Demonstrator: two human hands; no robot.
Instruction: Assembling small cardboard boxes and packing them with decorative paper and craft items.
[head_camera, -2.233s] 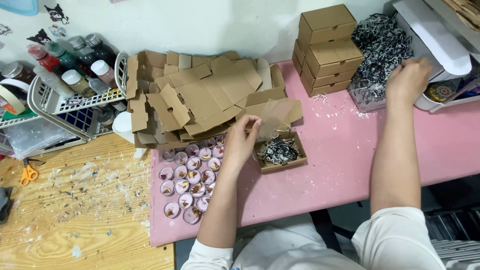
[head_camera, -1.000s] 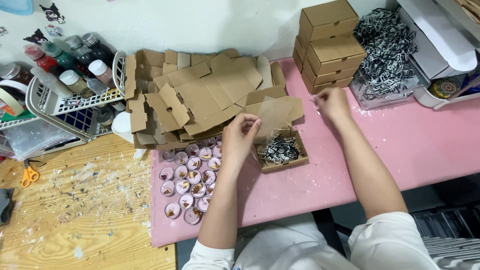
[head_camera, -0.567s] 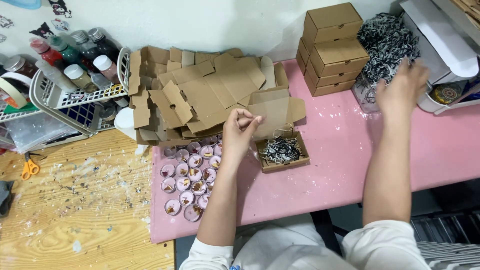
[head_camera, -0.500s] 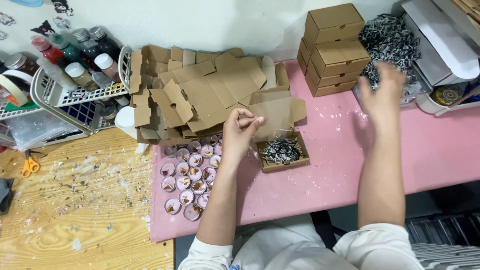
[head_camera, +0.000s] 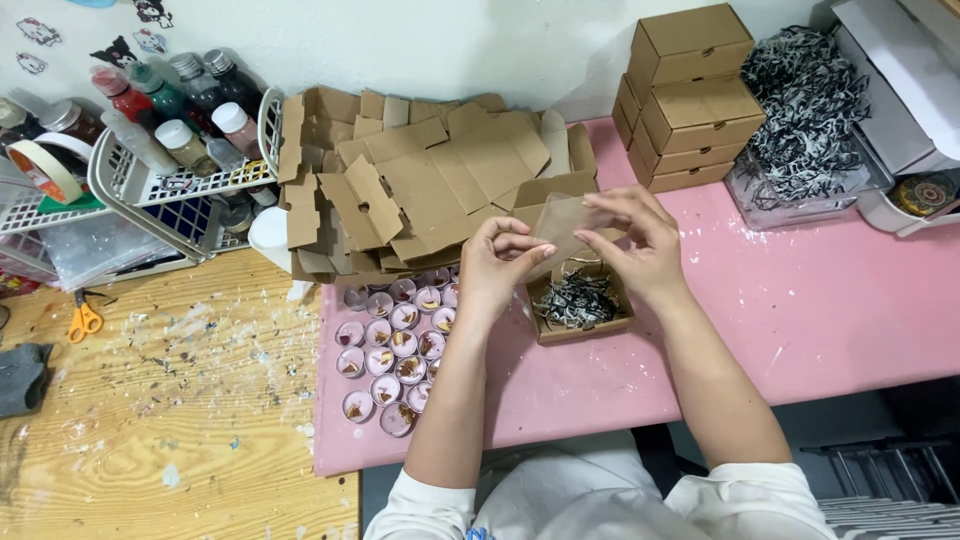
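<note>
My left hand (head_camera: 497, 268) and my right hand (head_camera: 640, 245) meet above a small open cardboard box (head_camera: 588, 331) on the pink table (head_camera: 820, 320). Together they pinch a thin translucent sheet (head_camera: 563, 225), one hand on each side. Black-and-white shredded paper (head_camera: 578, 298) fills the box. Just left of the box, under my left forearm, several small round candles (head_camera: 385, 355) with dried bits on top stand in rows.
A pile of flat unfolded cardboard boxes (head_camera: 430, 185) lies behind the hands. Closed boxes (head_camera: 690, 95) are stacked at the back right beside a clear bin of shredded paper (head_camera: 805, 115). A wire basket of bottles (head_camera: 170, 170), a tape roll (head_camera: 45, 170) and scissors (head_camera: 85, 320) sit left.
My right hand came back from the shredded-paper bin at the right to the open box. It now grips the translucent sheet together with my left hand.
</note>
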